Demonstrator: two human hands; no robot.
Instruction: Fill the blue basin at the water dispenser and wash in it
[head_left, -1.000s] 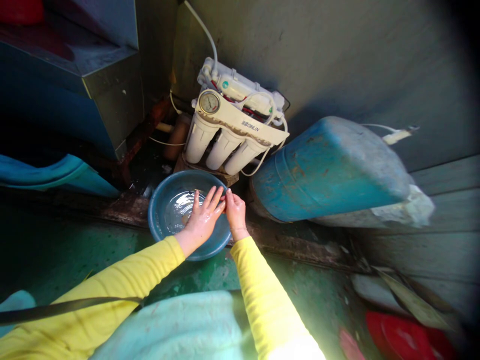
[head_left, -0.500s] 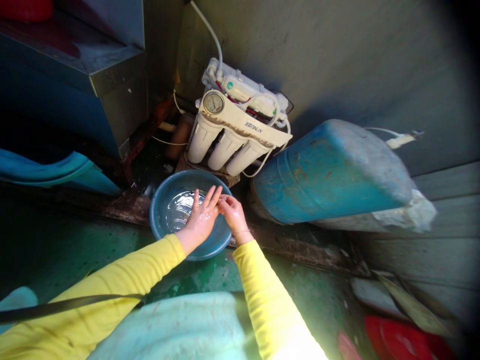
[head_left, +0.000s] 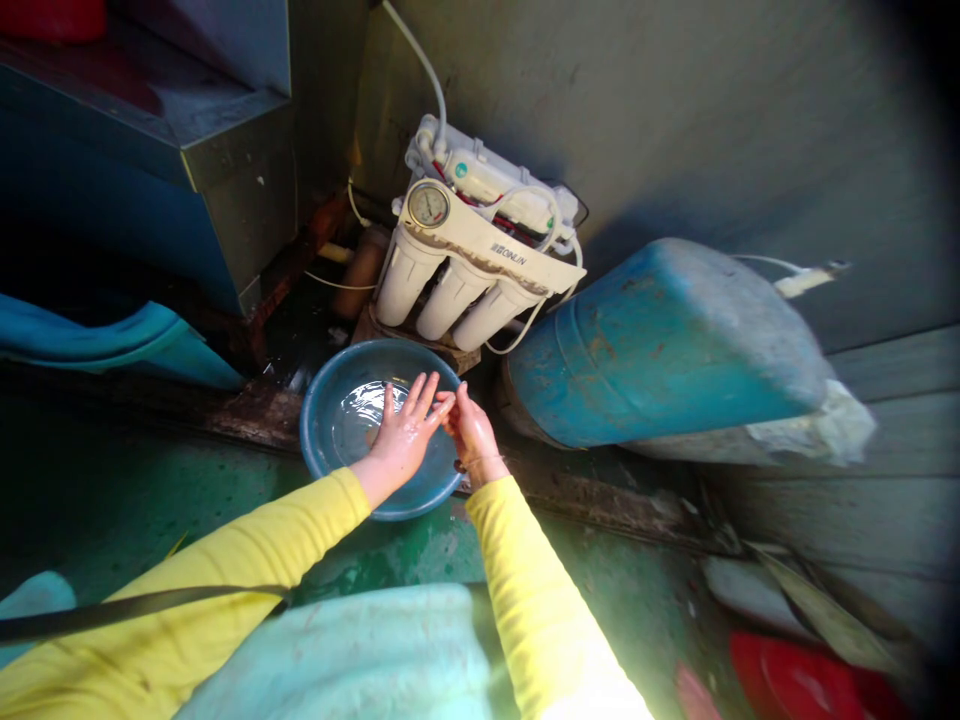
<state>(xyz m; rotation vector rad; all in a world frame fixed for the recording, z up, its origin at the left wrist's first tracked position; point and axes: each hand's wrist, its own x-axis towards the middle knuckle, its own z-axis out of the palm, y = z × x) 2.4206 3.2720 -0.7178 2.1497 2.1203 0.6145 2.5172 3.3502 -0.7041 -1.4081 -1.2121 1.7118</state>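
Wet and spread-fingered, my left hand (head_left: pixel 401 440) is held over a blue plastic basin (head_left: pixel 319 465) with some water in it. Its little finger reaches across to my right hand (head_left: pixel 471 432), whose fingers are closed around that finger at the basin's right rim. No tool or other object shows in either hand. A thin band circles my right wrist. Yellow sleeves cover both forearms. The inner side of the right fingers is partly hidden.
Behind the basin stands a white water filter unit (head_left: pixel 480 245) with a gauge and hoses. To its right leans a dirty blue drum (head_left: pixel 660 340). A metal cabinet (head_left: pixel 240 190) is at the left, a red object (head_left: pixel 795 675) at lower right. The green floor (head_left: pixel 427 555) looks wet.
My right hand has turned so more of its inner side and wrist shows, and its fingers have shifted slightly on the left little finger. My left hand stays nearly in place.
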